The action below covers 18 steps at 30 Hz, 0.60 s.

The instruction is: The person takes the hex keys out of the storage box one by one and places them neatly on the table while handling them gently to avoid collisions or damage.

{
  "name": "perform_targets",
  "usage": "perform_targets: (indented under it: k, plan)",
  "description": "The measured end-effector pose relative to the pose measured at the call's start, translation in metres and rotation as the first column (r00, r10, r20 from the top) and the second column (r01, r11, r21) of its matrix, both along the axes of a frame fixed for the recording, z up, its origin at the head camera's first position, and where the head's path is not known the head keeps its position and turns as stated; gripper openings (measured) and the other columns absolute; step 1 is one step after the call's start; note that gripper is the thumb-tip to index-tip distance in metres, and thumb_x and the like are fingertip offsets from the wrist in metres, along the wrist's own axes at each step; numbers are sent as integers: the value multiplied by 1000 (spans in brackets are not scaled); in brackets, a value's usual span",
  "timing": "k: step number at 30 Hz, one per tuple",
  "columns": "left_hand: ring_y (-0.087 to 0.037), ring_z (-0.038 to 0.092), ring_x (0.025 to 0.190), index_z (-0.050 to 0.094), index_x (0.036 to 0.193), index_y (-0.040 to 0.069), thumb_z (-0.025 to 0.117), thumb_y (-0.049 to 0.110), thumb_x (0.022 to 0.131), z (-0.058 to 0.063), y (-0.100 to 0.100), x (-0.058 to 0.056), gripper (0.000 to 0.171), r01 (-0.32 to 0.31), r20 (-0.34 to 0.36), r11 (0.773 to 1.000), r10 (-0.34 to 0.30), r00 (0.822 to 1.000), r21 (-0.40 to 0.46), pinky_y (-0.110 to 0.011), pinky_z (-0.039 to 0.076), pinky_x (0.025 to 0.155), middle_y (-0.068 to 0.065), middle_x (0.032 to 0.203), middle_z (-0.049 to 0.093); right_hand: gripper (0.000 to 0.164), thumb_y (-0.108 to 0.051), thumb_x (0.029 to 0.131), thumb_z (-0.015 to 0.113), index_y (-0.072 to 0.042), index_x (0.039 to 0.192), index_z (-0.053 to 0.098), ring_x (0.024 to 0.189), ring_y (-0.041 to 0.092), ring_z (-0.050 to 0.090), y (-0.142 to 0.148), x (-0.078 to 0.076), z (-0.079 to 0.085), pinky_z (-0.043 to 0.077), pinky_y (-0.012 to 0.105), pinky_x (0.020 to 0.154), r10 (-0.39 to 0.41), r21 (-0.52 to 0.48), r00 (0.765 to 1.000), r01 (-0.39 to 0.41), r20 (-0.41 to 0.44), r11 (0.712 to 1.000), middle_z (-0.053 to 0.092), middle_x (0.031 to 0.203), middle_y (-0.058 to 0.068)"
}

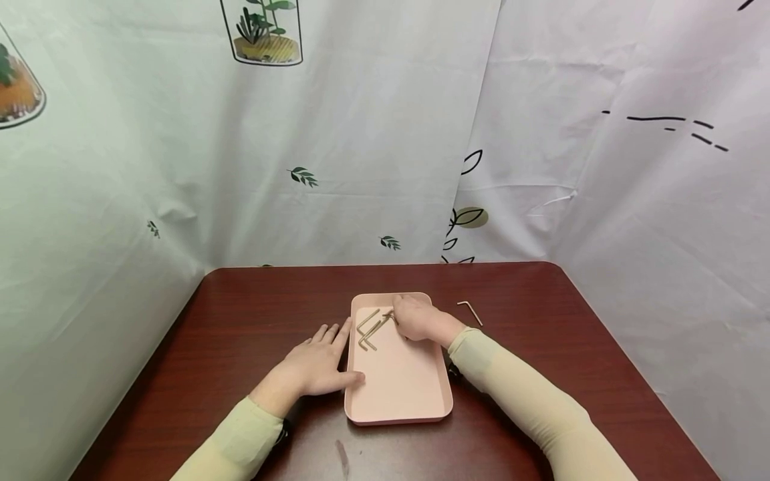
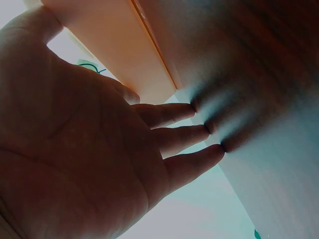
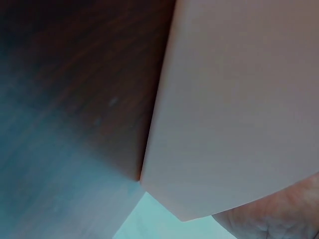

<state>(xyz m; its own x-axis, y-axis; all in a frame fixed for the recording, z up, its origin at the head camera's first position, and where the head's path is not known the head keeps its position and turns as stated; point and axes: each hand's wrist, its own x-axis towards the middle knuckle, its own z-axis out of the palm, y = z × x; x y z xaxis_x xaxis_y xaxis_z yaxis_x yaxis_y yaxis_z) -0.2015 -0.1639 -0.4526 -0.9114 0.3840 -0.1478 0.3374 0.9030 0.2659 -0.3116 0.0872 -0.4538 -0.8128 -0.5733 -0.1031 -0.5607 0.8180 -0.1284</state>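
A pink rectangular tray (image 1: 400,394) lies on the table, with several L-shaped brass-coloured hex keys (image 1: 369,332) toward its far left. My right hand (image 1: 415,317) reaches over the right wall into the tray's far part. Its curled fingers pinch the end of a hex key (image 1: 388,314), and the fingertips are partly hidden. At the tray's left side, my left hand (image 1: 315,364) is spread, thumb over the rim and other fingers along the outside. Its fingertips (image 2: 219,148) rest on the table in the left wrist view. The right wrist view mostly shows the tray's outer wall (image 3: 234,99).
Another hex key (image 1: 471,312) lies on the dark red wooden table (image 1: 271,300), to the right of the tray's far end. White printed cloth (image 1: 361,120) hangs behind the table and along both sides. A pale smear (image 1: 341,457) marks the near tabletop.
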Motion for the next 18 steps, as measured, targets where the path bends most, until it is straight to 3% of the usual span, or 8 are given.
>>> perform_targets:
  k: [10,17,18]
  plan:
    - [-52,35,161,18,178,2,71,72,93,0,1,0,121,-1,-4,1000,1,1000,-1,-64,40,124,-34,170,40,31,-11,102,74,5,125,60,106,30,69,-1,0,1,58,42,91,-32,40,997,35,-67,999,69,102,16]
    - [-51,35,161,18,178,3,70,72,93,0,1,-1,121,-2,-2,1000,2,1000,-3,-64,40,124,-34,171,40,22,-15,108,63,5,117,60,97,32,68,3,0,2,58,46,91,-37,13,994,38,-101,999,66,94,15]
    - [-52,35,161,18,178,3,71,72,93,0,1,-1,121,-1,-1,1000,1,1000,-2,-64,40,124,-34,170,40,24,-18,110,58,5,116,59,94,32,67,7,-7,-8,58,46,89,-22,-23,992,20,-120,1000,65,93,15]
